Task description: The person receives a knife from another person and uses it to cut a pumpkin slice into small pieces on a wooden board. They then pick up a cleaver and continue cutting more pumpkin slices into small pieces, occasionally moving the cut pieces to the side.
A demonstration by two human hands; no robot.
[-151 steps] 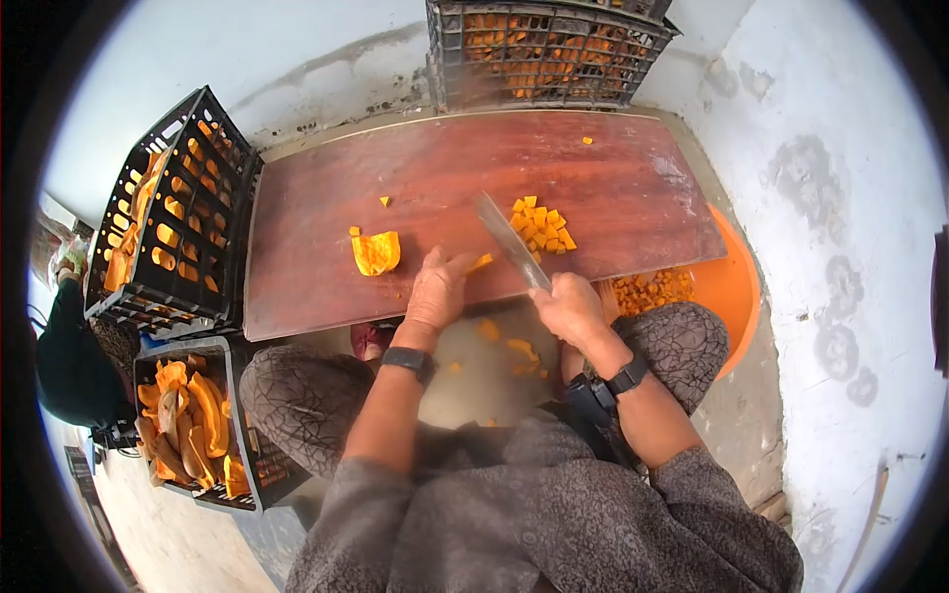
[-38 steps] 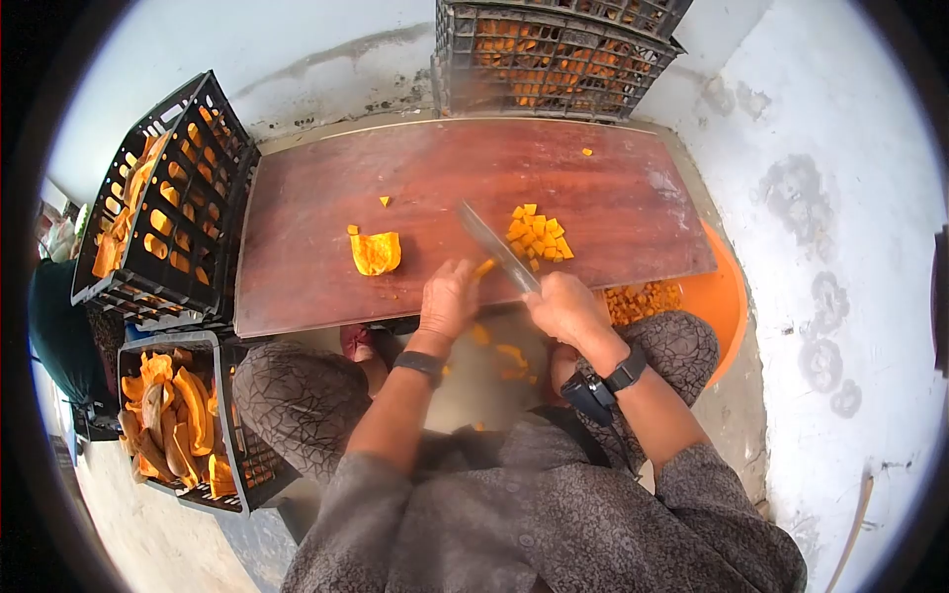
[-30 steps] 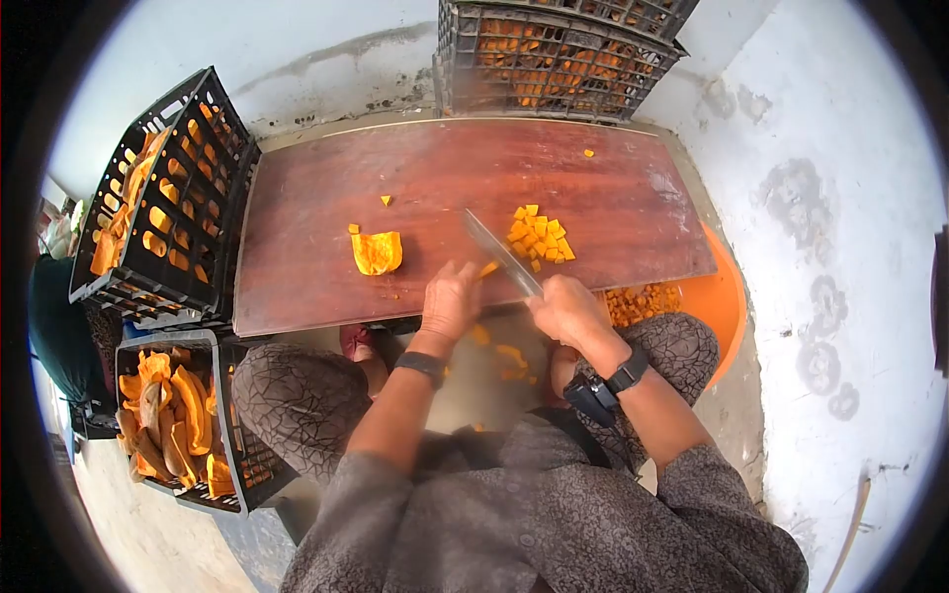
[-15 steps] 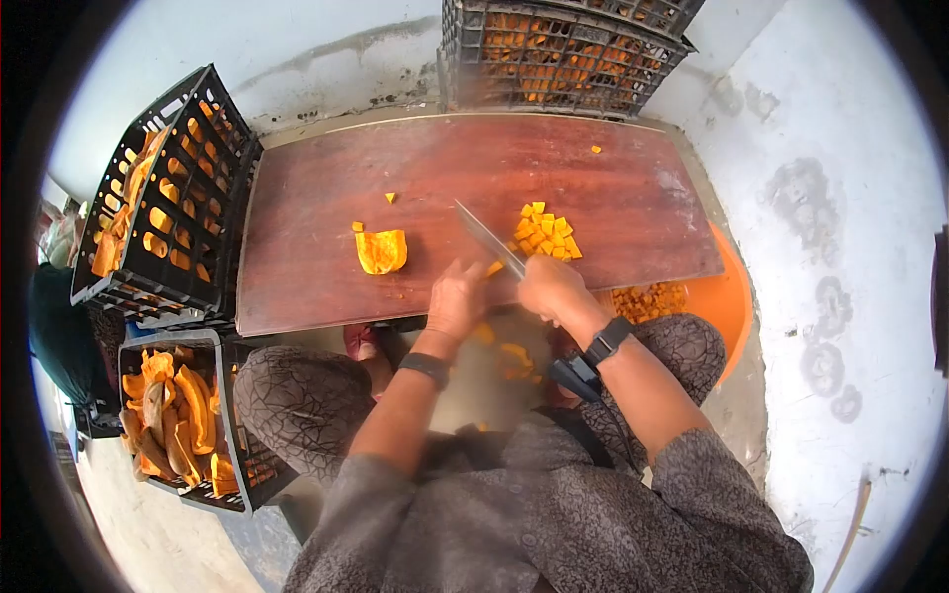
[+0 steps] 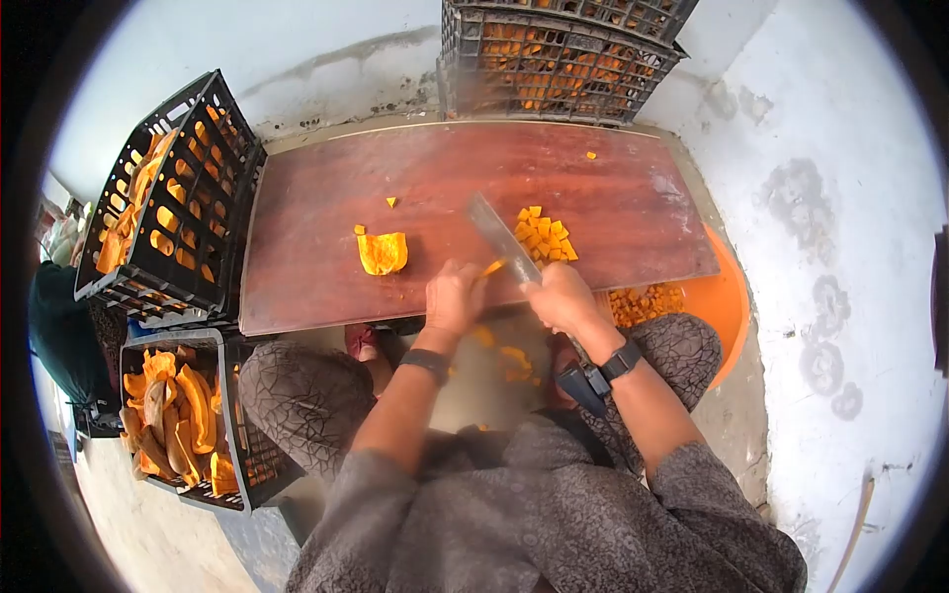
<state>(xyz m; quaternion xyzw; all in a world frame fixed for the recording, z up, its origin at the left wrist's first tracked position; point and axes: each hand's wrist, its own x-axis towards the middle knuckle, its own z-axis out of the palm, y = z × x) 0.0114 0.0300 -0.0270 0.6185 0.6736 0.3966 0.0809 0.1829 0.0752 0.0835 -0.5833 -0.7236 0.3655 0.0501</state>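
Note:
My right hand point(image 5: 563, 299) is closed round the handle of a knife point(image 5: 505, 235), whose broad blade points up and left over the board. Closed at the board's front edge, my left hand point(image 5: 456, 296) has a thin orange pumpkin strip point(image 5: 493, 267) sticking out from its fingers, just left of the blade. A pile of pumpkin cubes point(image 5: 544, 235) lies right of the knife. To the left sits a larger curved pumpkin piece point(image 5: 383, 254), with small bits near it. All of these are on the reddish-brown wooden board point(image 5: 326, 198).
Black crates point(image 5: 213, 212) of pumpkin pieces stand at the left, and a lower crate point(image 5: 222, 395) holds long slices. More stacked crates point(image 5: 563, 69) are behind the board. An orange basin point(image 5: 730, 316) with cubes is under its right front corner. Scraps point(image 5: 516, 364) lie on the floor.
The knife blade has turned to show its flat side and shifted slightly right, beside the cubes. The strip at my left hand now shows apart from the blade.

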